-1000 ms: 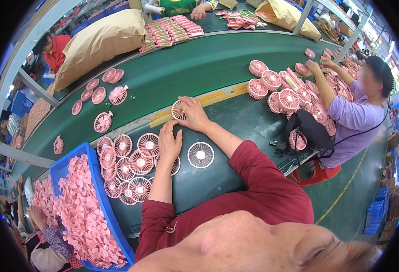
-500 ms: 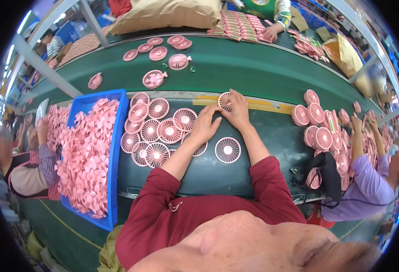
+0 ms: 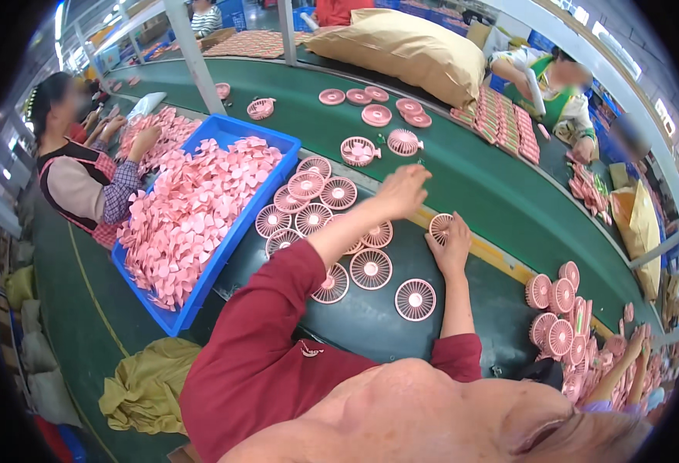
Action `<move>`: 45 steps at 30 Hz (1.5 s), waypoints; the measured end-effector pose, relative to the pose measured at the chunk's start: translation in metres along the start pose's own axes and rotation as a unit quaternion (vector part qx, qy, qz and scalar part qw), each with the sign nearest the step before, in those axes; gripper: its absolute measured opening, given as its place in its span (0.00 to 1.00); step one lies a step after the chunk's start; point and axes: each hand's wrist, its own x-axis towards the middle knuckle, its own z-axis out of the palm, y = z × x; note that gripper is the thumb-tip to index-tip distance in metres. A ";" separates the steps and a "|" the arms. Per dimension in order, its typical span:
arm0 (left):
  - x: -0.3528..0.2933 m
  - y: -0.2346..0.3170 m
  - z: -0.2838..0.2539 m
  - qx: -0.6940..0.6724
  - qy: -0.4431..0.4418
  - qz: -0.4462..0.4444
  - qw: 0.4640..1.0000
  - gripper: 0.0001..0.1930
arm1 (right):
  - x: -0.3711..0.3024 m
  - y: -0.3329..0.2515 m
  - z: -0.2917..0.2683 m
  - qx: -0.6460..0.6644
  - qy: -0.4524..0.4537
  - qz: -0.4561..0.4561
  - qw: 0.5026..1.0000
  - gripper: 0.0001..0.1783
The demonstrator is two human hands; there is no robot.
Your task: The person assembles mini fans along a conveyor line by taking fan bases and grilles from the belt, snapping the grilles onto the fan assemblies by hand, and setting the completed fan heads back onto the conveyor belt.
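Observation:
My left hand [image 3: 402, 191] reaches over the near edge of the green belt, its fingers loosely bent and apart with nothing seen in them. Just beyond it on the belt lies a round pink fan housing [image 3: 405, 143] with a short stub. Another pink housing [image 3: 359, 151], with fan blades showing, rests to its left. By the yellow strip, my right hand [image 3: 453, 251] grips a round pink fan grille [image 3: 439, 228] at its rim. A single grille [image 3: 416, 299] lies flat on the dark table near me. Several more grilles [image 3: 339, 193] cluster under and beside my left forearm.
A blue bin [image 3: 258, 208] heaped with pink fan blades stands at the left, beside a co-worker [image 3: 77, 177]. Stacked pink grilles [image 3: 559, 332] sit at the right near another person's arms [image 3: 632, 359]. Across the belt are a large brown sack [image 3: 401, 54] and another worker [image 3: 547, 92].
My left hand has left the grille and moved outward over the belt edge, while my right hand keeps the grille. The whole view has turned toward the left.

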 end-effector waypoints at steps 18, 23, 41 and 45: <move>0.050 -0.134 0.005 0.089 0.010 -0.175 0.981 0.10 | 0.005 -0.004 -0.008 0.106 0.026 0.002 0.994 0.25; 0.021 -0.046 0.038 -0.143 0.065 -0.085 0.984 0.16 | 0.017 -0.052 -0.049 0.106 0.083 -0.013 0.991 0.33; -0.048 0.060 0.035 -0.826 0.030 -0.311 0.470 0.15 | 0.001 -0.081 -0.050 0.111 0.031 -0.084 0.990 0.41; -0.060 0.084 0.024 -0.703 0.147 -0.163 0.677 0.12 | 0.000 -0.086 -0.041 0.270 0.054 -0.057 0.960 0.39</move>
